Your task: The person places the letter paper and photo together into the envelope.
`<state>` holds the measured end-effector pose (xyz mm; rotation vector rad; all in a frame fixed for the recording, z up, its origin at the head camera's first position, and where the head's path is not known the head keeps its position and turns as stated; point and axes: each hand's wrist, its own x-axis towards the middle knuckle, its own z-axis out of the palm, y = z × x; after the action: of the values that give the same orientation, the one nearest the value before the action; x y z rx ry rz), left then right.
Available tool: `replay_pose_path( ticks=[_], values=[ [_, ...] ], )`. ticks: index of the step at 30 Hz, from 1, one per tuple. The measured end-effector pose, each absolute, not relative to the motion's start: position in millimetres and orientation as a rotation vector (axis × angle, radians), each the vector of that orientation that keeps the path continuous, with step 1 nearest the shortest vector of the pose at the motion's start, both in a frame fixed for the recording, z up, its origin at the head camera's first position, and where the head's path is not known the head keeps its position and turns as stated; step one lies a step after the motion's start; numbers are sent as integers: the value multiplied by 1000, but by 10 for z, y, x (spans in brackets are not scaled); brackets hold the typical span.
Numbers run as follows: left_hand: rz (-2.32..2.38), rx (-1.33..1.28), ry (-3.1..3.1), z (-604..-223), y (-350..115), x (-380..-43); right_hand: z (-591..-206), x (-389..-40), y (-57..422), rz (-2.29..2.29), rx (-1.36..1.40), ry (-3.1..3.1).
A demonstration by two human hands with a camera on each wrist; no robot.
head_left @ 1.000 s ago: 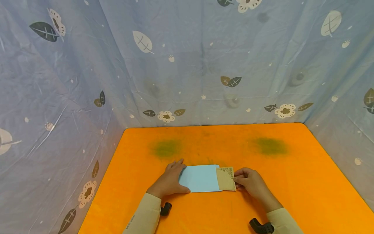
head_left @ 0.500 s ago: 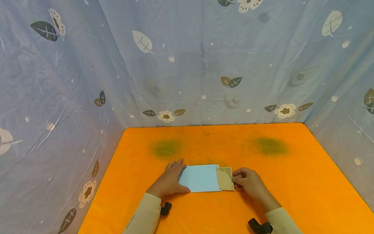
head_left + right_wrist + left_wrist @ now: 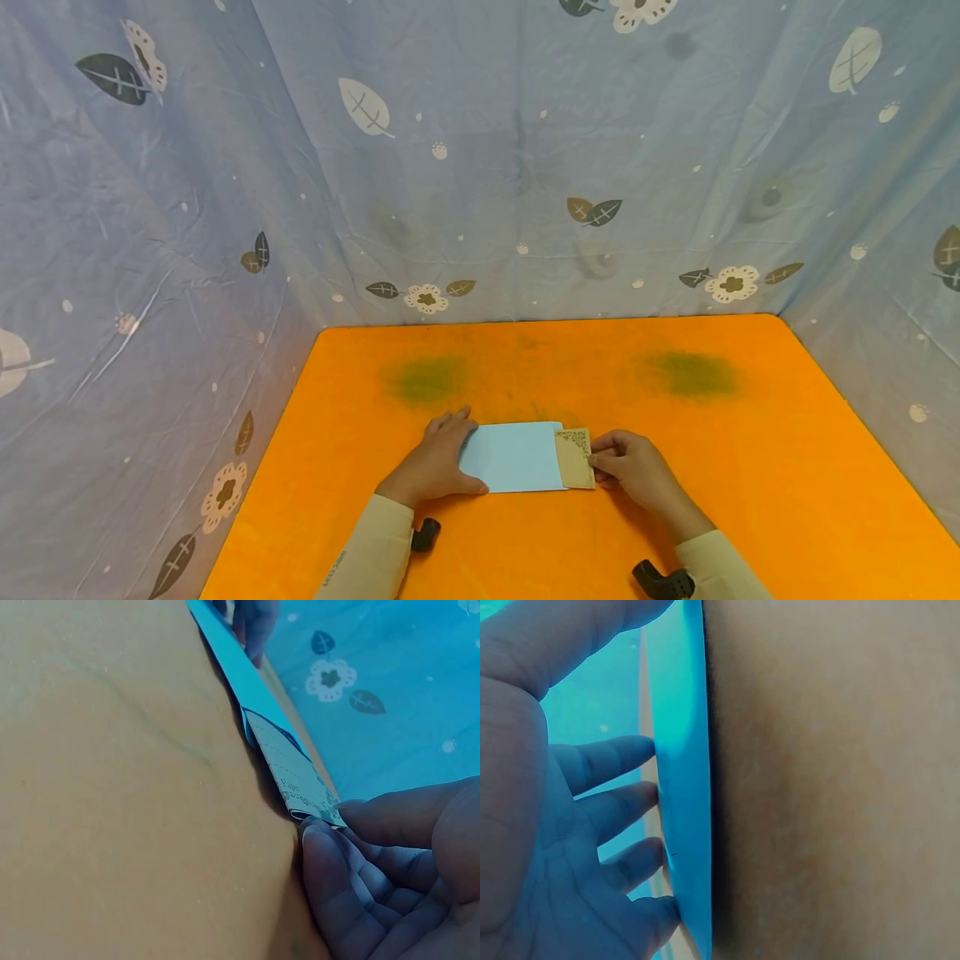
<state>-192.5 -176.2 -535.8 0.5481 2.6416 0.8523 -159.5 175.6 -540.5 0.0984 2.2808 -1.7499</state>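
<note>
A light blue envelope (image 3: 513, 458) lies flat on the orange table. A folded tan paper (image 3: 573, 458) with a dark ornamental corner sticks out of its right end; the rest is hidden inside. My left hand (image 3: 437, 464) spreads across the envelope's left end, thumb at the near edge. In the left wrist view, extended fingertips touch the edge of the envelope (image 3: 681, 765). My right hand (image 3: 637, 468) pinches the outer edge of the paper between thumb and fingers. The right wrist view shows the fold of this paper (image 3: 300, 776), with printed lines and lettering.
The orange table (image 3: 525, 550) has two greenish smudges toward the back. A blue-grey curtain (image 3: 480, 167) with leaf and flower prints surrounds its back and sides. A black curved strap piece (image 3: 426, 535) sits at the left wrist, another black piece (image 3: 663, 581) at the right.
My right hand has moved slightly left with the paper, and a shorter strip of it shows outside the envelope. The left hand and the envelope have stayed in place.
</note>
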Motion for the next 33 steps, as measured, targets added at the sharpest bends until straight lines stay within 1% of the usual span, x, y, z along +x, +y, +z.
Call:
replay_pose_path(
  ticks=[33],
  values=[
    [846, 568, 2663, -5352, -1763, -1897, -5419, -1567, 1600, -1807, 75, 2234]
  ],
)
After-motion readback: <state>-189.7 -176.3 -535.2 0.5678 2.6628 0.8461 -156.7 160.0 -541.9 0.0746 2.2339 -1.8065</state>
